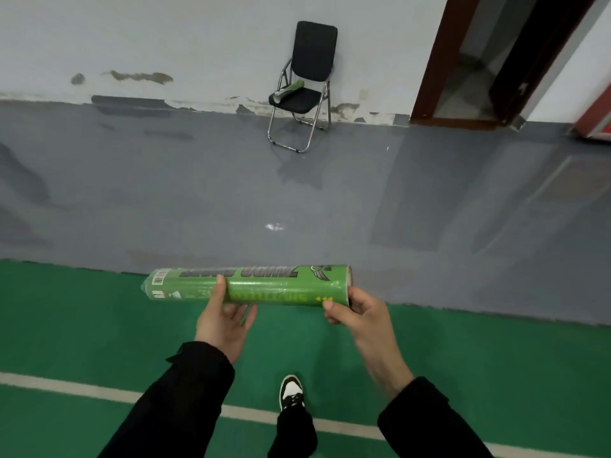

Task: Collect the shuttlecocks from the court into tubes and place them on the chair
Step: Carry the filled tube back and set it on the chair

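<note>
Long green cardboard shuttlecock tube point(251, 286) lying level, left hand point(222, 320) gripping its middle, right hand point(355, 314) pinching its right end, black folding metal chair point(305, 84) standing well ahead, carrying a second green tube point(287, 90).

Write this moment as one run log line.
left hand: holds green tube | right hand: holds tube end | chair: another tube on seat

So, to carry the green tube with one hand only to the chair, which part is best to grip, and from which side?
Probably the middle of the green tube, from below, as the left hand grips it now. The tube is long and lies level, so a grip at the right hand end would let it tip. The chair already bears another tube.
</note>
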Available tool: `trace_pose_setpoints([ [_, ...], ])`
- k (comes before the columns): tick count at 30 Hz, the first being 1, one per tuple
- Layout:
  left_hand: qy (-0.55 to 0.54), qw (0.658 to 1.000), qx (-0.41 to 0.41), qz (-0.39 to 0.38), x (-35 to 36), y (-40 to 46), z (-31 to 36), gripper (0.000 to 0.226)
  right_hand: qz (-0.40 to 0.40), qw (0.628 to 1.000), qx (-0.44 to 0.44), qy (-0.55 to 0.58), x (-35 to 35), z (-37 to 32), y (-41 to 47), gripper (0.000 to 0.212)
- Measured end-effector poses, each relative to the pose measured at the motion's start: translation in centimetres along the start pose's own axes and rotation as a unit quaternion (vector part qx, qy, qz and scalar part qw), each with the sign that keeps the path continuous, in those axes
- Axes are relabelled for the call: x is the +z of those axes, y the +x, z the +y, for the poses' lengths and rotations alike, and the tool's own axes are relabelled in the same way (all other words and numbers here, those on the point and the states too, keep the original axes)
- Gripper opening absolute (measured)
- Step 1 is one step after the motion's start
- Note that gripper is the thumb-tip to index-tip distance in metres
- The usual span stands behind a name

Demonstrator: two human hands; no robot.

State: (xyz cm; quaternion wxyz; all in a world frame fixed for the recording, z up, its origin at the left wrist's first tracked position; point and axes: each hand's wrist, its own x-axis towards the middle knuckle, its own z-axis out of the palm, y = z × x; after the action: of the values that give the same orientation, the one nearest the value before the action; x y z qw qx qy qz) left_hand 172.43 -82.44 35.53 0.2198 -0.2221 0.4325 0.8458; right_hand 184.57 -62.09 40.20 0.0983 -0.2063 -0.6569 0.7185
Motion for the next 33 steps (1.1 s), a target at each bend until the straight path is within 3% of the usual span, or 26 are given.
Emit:
trace_pose_setpoints([
  [2,-0.004,1.0,-0.023,-0.004,3.4,4.2,1.4,0.05,0.009,1.0,0.017,0.014,0.2,-1.1,5.7,0.013],
  [5,-0.002,0.999,-0.045,-0.025,8.8,10.5,4.1,0.045,0.026,0.998,0.035,0.038,0.4,-3.1,13.9,0.021],
  [7,0.013,0.998,-0.048,-0.04,12.5,14.7,5.9,0.047,0.04,0.997,0.047,0.041,0.2,-4.3,19.2,0.026],
  [11,0.02,0.999,-0.02,-0.038,19.6,23.1,8.7,0.077,0.084,0.993,0.059,0.064,-0.5,-5.2,29.1,0.025],
  [16,0.047,0.997,-0.018,-0.051,28.2,34.9,10.3,0.061,0.13,0.985,0.068,0.096,-2.2,-5.1,43.6,0.018],
  [21,0.046,0.998,-0.009,-0.03,37.0,47.8,12.6,0.064,0.138,0.977,0.088,0.14,-3.8,-5.8,60.3,0.01],
  [23,0.037,0.999,-0.007,-0.018,40.3,51.8,14.0,0.065,0.15,0.969,0.122,0.151,-4.0,-7.1,66.3,0.016],
  [33,0.017,1.0,0.003,0.015,51.8,73.4,21.6,0.061,0.138,0.968,0.182,0.104,-2.3,-11.5,93.6,0.015],
])
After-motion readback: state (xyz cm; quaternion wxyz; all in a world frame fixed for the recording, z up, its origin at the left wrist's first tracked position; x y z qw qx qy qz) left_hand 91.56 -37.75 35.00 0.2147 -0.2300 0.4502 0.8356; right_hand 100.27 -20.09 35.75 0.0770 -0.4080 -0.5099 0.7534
